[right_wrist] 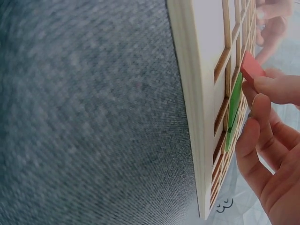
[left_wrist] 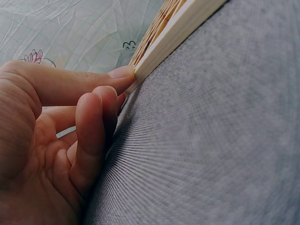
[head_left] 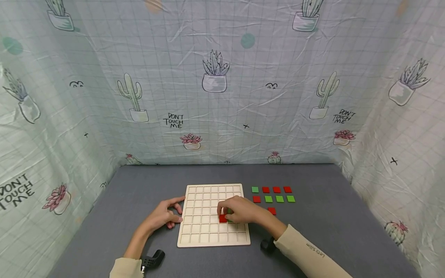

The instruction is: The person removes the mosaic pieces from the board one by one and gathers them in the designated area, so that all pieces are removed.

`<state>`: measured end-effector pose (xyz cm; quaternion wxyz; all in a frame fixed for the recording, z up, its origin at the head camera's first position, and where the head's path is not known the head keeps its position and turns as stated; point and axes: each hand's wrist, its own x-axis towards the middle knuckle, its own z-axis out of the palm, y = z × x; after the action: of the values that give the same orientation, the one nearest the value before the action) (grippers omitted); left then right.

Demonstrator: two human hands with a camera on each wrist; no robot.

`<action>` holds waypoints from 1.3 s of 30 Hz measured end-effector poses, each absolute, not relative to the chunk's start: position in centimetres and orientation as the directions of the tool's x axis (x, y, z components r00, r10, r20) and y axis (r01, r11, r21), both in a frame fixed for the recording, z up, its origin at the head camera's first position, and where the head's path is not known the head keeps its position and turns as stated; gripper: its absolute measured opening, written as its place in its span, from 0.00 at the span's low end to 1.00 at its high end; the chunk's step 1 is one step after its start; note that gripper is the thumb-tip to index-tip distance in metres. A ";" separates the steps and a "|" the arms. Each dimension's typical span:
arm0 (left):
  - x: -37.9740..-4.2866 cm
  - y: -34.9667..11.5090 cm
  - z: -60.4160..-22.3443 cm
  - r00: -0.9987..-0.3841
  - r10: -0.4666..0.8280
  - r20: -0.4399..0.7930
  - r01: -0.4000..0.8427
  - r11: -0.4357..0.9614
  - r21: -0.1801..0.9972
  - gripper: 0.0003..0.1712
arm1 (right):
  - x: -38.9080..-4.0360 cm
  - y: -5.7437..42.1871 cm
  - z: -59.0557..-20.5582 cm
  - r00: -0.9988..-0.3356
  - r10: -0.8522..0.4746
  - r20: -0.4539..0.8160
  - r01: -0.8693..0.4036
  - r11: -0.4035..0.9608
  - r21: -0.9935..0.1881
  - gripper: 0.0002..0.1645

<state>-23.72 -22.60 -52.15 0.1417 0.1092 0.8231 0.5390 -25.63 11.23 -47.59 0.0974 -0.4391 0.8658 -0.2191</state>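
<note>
A pale wooden grid board (head_left: 194, 240) with square recesses lies on the dark grey table. My right hand (head_left: 243, 210) is over its right half, pinching a small red square tile (right_wrist: 251, 66) between thumb and fingers. The tile is tilted in the right wrist view, right at the grid beside a green tile (right_wrist: 235, 99) seated in a recess. Another green tile (right_wrist: 229, 138) sits in the neighbouring recess; in the head view my hand partly covers both. At the board's left edge, my left hand (head_left: 161, 214) touches with index fingertip and thumb, its other fingers bent.
Right of the board lie loose tiles in rows: red ones (head_left: 276, 189), green ones (head_left: 279, 199) and a lone red tile (head_left: 272, 211) nearer my right forearm. A patterned cloth (head_left: 222, 108) hangs behind the table and along both sides.
</note>
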 end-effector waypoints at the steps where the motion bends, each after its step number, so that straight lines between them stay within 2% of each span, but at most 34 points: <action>1: -23.7 -22.6 -52.1 -0.936 0.331 -0.117 0.025 0.395 0.918 0.48 | -25.6 11.3 -47.6 -0.594 -0.804 0.027 -0.718 0.515 -0.469 0.11; 23: -23.8 -22.5 -52.1 -0.932 0.343 -0.117 0.027 0.389 0.921 0.48 | -26.4 14.9 -46.0 -0.621 -0.782 0.049 -0.685 0.511 -0.520 0.12; 28: -23.8 -22.5 -52.1 -0.931 0.346 -0.115 0.029 0.387 0.922 0.48 | -26.4 16.2 -45.7 -0.650 -0.760 0.025 -0.651 0.538 -0.536 0.13; 39: -23.6 -22.6 -52.2 -0.934 0.336 -0.116 0.029 0.397 0.917 0.48 | -26.8 19.4 -46.3 -0.695 -0.716 0.060 -0.611 0.545 -0.574 0.12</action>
<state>-23.64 -22.62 -52.19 0.1430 0.1110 0.8235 0.5376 -26.78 19.44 -46.34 0.0911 -0.3796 0.8742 -0.2887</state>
